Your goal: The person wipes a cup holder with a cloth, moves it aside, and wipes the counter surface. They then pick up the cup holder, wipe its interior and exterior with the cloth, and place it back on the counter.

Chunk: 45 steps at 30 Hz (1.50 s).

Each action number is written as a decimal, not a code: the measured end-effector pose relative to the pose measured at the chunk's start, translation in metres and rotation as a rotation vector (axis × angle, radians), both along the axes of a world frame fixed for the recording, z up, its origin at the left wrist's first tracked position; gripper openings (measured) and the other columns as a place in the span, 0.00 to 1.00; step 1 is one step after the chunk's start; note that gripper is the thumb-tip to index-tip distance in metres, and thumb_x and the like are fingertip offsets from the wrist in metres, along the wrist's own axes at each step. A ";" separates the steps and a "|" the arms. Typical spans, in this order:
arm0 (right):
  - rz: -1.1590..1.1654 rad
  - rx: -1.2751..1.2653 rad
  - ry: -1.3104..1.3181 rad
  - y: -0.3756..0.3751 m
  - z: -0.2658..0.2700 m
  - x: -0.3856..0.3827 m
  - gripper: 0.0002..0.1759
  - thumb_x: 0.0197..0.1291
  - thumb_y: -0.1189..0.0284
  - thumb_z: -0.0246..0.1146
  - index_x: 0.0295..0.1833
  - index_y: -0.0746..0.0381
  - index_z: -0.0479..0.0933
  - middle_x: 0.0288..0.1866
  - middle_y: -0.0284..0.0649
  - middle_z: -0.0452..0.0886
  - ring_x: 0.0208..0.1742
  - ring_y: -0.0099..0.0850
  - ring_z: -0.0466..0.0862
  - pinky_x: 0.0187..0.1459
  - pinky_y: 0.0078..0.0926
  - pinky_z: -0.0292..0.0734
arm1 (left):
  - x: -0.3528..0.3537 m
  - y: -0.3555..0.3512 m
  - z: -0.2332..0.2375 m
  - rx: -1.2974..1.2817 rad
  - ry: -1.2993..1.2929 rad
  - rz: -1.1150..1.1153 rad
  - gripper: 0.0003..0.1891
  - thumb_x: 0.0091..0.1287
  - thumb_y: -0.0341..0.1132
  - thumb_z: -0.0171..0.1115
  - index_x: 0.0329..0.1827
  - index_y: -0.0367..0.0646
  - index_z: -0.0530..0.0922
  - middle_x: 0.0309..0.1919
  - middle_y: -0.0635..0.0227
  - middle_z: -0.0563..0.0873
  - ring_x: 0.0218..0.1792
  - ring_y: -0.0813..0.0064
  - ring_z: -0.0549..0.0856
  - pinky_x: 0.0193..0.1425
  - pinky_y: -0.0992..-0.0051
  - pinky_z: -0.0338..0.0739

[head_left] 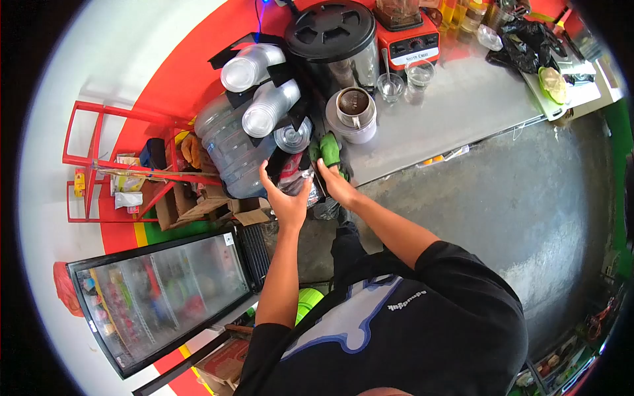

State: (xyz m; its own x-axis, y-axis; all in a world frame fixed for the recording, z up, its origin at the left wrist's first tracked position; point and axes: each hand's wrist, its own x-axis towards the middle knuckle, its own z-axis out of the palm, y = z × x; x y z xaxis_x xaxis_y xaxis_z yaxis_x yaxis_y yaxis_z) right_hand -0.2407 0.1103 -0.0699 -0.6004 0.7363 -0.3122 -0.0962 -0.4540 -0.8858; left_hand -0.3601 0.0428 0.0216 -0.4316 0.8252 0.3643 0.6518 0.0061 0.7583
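Note:
My left hand [288, 198] is raised beside the counter's left end, thumb and fingers spread apart with nothing gripped between them. Close to its right, my right hand [337, 183] reaches to a green cloth [329, 149] at the counter edge; its fingertips are partly hidden, so its grip cannot be made out. Between the hands lie crumpled clear plastic and a red packet [290, 166]. Just above them is a stack of clear lids [293, 136]. A cup with dark contents [353, 101] stands on a white container [360, 134] to the upper right.
Stacked plastic cups [253, 68], a large black-lidded container [330, 33] and a red blender [413, 47] line the back. Two glasses stand on the metal counter [422, 132]. A water jug [234, 148], red shelf rack [99, 132] and glass-door fridge [165, 297] are at left.

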 end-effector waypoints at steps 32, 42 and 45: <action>-0.109 -0.191 0.005 0.023 0.030 -0.014 0.63 0.73 0.25 0.36 0.84 0.76 0.48 0.88 0.63 0.52 0.89 0.50 0.51 0.84 0.47 0.50 | -0.009 -0.017 -0.003 -0.007 0.087 -0.022 0.56 0.56 0.36 0.83 0.83 0.36 0.54 0.76 0.45 0.68 0.77 0.51 0.71 0.83 0.59 0.60; -0.103 0.612 -0.639 0.018 0.032 0.022 0.19 0.71 0.64 0.66 0.43 0.74 0.84 0.43 0.71 0.84 0.58 0.66 0.82 0.58 0.58 0.79 | -0.013 -0.018 -0.008 -0.002 0.016 -0.035 0.56 0.56 0.37 0.83 0.83 0.37 0.54 0.76 0.46 0.68 0.77 0.51 0.69 0.84 0.59 0.59; -0.245 0.911 -0.617 0.008 0.047 0.027 0.15 0.63 0.71 0.70 0.44 0.75 0.84 0.45 0.69 0.83 0.59 0.67 0.81 0.61 0.54 0.79 | -0.013 -0.018 -0.006 -0.004 0.015 -0.040 0.55 0.57 0.38 0.83 0.83 0.37 0.54 0.77 0.46 0.68 0.77 0.52 0.69 0.84 0.59 0.59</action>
State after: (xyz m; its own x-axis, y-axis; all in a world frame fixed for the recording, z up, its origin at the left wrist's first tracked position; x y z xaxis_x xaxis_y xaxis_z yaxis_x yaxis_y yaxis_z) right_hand -0.2137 0.1181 -0.0229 -0.3372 0.9180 0.2085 0.4747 0.3571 -0.8045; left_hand -0.3727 0.0244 0.0156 -0.3924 0.8433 0.3673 0.6629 -0.0175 0.7485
